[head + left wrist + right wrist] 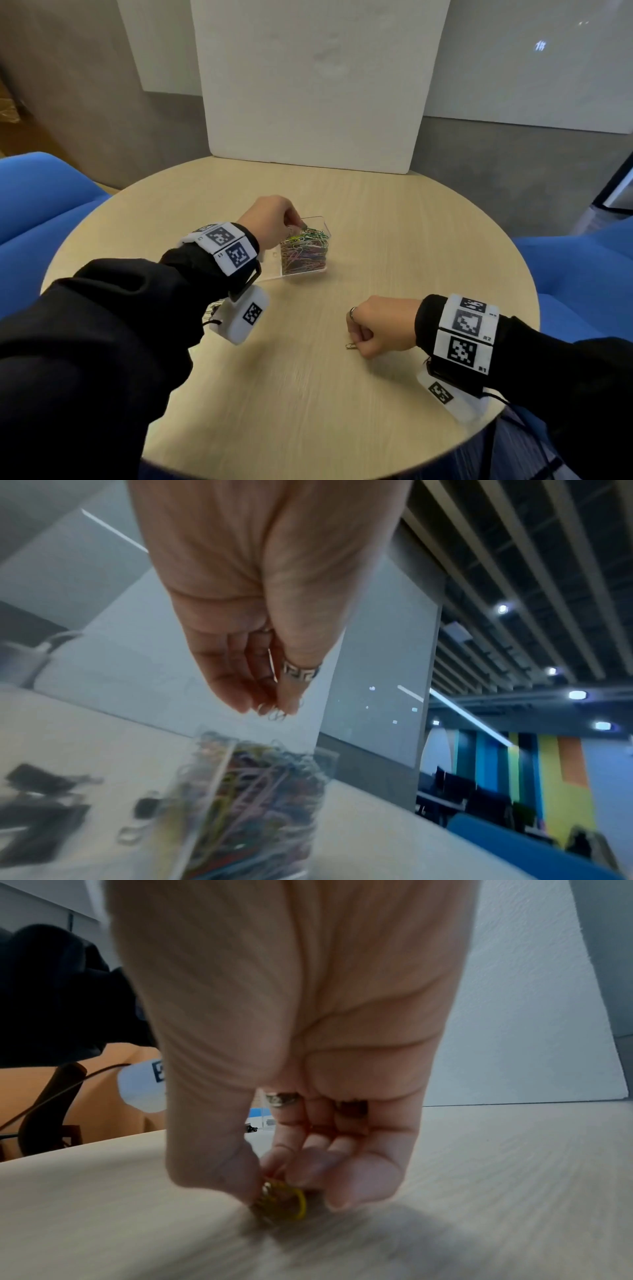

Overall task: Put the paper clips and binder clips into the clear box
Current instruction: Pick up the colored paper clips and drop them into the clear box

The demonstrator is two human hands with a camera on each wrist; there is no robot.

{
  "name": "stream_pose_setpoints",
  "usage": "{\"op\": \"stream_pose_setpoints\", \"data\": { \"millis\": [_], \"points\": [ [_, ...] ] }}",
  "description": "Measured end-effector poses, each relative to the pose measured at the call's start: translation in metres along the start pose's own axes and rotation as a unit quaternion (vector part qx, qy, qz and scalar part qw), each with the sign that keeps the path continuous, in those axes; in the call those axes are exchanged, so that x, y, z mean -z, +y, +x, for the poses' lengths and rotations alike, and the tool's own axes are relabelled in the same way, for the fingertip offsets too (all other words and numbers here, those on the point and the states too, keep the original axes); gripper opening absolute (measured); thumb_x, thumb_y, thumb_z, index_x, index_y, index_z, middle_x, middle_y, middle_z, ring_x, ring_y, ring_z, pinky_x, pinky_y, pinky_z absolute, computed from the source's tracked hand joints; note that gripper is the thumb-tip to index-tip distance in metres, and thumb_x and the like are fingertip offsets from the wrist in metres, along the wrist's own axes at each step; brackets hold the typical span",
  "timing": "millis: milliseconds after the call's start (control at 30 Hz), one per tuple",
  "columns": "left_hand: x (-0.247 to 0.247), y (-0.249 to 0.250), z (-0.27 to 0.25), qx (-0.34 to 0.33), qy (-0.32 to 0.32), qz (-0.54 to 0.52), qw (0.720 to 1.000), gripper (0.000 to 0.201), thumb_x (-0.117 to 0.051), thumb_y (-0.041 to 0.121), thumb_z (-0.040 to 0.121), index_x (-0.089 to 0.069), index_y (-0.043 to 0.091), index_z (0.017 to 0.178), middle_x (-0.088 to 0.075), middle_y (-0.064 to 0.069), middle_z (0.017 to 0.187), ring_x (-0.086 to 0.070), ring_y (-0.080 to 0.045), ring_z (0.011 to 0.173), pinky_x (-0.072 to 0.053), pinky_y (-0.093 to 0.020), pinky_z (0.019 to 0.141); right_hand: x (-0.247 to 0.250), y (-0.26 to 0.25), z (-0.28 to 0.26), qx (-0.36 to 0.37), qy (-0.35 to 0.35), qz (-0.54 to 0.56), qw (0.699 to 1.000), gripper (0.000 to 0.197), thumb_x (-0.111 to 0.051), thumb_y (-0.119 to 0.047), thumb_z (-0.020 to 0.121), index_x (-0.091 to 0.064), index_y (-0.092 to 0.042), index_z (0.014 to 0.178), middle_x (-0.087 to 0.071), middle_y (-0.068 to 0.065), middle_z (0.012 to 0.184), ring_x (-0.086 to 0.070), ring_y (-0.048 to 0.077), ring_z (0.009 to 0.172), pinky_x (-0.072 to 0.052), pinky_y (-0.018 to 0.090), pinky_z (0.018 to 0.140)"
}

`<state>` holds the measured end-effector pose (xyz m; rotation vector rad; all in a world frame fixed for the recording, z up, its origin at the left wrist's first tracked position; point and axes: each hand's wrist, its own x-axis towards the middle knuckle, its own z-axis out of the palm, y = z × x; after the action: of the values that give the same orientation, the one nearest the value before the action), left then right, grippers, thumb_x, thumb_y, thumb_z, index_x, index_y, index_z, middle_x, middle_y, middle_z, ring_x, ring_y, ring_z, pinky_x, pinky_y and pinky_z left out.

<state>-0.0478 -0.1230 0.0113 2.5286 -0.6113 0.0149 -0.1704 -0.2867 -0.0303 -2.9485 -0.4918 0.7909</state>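
Clear box (305,253): near the counter (342,394) centre, toward the far edge, heaped with coloured paper clips (303,248).
Left hand (270,219): above the box's left rim, fingers (240,696) bunched, pinching a few silver clips (272,712).
Right hand (380,325): nearer the front-right edge, curled fingers (363,1180) pinching a yellow paper clip (291,1202) against the counter.
Black binder clips (34,804): on the counter left of the box, blurred.

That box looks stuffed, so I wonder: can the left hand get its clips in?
Probably yes. The left hand hovers over the open-topped clear box; nothing covers the heaped clips.
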Motion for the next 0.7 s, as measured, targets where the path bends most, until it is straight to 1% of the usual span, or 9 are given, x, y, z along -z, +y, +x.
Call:
{"op": "stream_pose_setpoints", "data": {
  "millis": [67,133,267,367,433,500,567,600,700],
  "points": [
    [-0.004,-0.006,0.003,0.014,-0.009,0.017,1.000,0.016,-0.064,0.007,0.085,-0.069,0.004,0.100,-0.068,-0.009,0.103,-0.058,-0.016,0.087,-0.042,-0.020,0.075,0.000,0.001,0.002,0.003,-0.001,0.000,1.000,0.017,-0.054,-0.015,0.085,-0.045,-0.021,0.072,-0.044,-0.010,0.062,-0.047,0.017,0.071,-0.037,0.018,0.056],
    [-0.005,-0.010,0.003,0.021,-0.003,0.009,1.000,0.018,-0.070,0.010,0.080,-0.071,0.006,0.098,-0.069,-0.011,0.100,-0.056,-0.014,0.081,-0.041,-0.020,0.072,0.000,0.003,0.003,0.007,-0.002,0.006,1.000,0.020,-0.054,-0.014,0.084,-0.044,-0.023,0.069,-0.044,-0.011,0.062,-0.046,0.013,0.063,-0.036,0.017,0.055],
    [-0.002,-0.018,0.001,0.023,0.019,-0.025,0.999,0.018,-0.074,0.015,0.077,-0.074,0.010,0.094,-0.070,-0.006,0.093,-0.051,-0.007,0.068,-0.037,-0.019,0.068,0.003,0.005,0.006,0.010,-0.014,0.011,1.000,0.008,-0.054,-0.014,0.084,-0.051,-0.018,0.078,-0.045,-0.012,0.062,-0.040,0.002,0.056,-0.035,0.015,0.054],
    [0.000,-0.023,-0.002,0.003,0.038,-0.022,0.999,0.015,-0.067,0.018,0.084,-0.074,0.014,0.097,-0.070,-0.005,0.100,-0.052,-0.011,0.077,-0.036,-0.021,0.071,0.006,0.005,0.009,0.009,-0.028,0.006,1.000,0.024,-0.055,-0.015,0.084,-0.045,-0.026,0.066,-0.046,-0.012,0.063,-0.042,0.002,0.057,-0.036,0.015,0.056],
    [0.003,-0.026,-0.007,-0.023,0.073,-0.027,0.997,0.023,-0.063,0.025,0.086,-0.069,0.018,0.107,-0.064,-0.003,0.110,-0.052,-0.014,0.087,-0.037,-0.025,0.076,0.012,0.004,0.009,0.006,-0.026,0.000,1.000,0.024,-0.055,-0.016,0.085,-0.045,-0.026,0.066,-0.049,-0.010,0.065,-0.044,0.006,0.059,-0.036,0.015,0.056],
    [0.009,-0.033,-0.010,-0.027,0.090,0.018,0.995,0.048,-0.067,0.040,0.080,-0.057,0.025,0.124,-0.052,-0.002,0.124,-0.045,-0.021,0.110,-0.038,-0.033,0.089,0.025,0.003,0.011,0.006,0.007,-0.009,1.000,0.014,-0.057,-0.014,0.084,-0.052,-0.021,0.073,-0.055,-0.005,0.072,-0.048,0.012,0.064,-0.036,0.016,0.058],
    [0.014,-0.040,-0.013,0.011,0.032,0.100,0.994,0.079,-0.071,0.051,0.070,-0.039,0.028,0.138,-0.039,0.000,0.139,-0.032,-0.025,0.128,-0.030,-0.042,0.100,0.046,0.005,0.015,0.006,0.064,-0.005,0.998,0.008,-0.057,-0.012,0.084,-0.056,-0.017,0.079,-0.058,-0.002,0.076,-0.049,0.012,0.063,-0.035,0.013,0.057],
    [0.015,-0.044,-0.014,0.032,-0.004,0.124,0.992,0.087,-0.072,0.052,0.068,-0.033,0.028,0.142,-0.036,0.001,0.143,-0.029,-0.025,0.131,-0.027,-0.044,0.102,0.058,0.006,0.018,0.005,0.098,0.005,0.995,0.007,-0.057,-0.011,0.085,-0.056,-0.016,0.080,-0.058,-0.001,0.077,-0.048,0.008,0.060,-0.035,0.011,0.056],
    [0.010,-0.057,-0.014,0.046,-0.061,0.102,0.992,0.079,-0.074,0.039,0.073,-0.034,0.028,0.141,-0.046,0.004,0.137,-0.040,-0.021,0.126,-0.030,-0.044,0.104,0.090,0.006,0.033,-0.002,0.210,0.034,0.977,0.007,-0.056,-0.014,0.088,-0.054,-0.016,0.082,-0.058,-0.001,0.080,-0.045,-0.001,0.059,-0.032,0.008,0.054]
  ]
}}
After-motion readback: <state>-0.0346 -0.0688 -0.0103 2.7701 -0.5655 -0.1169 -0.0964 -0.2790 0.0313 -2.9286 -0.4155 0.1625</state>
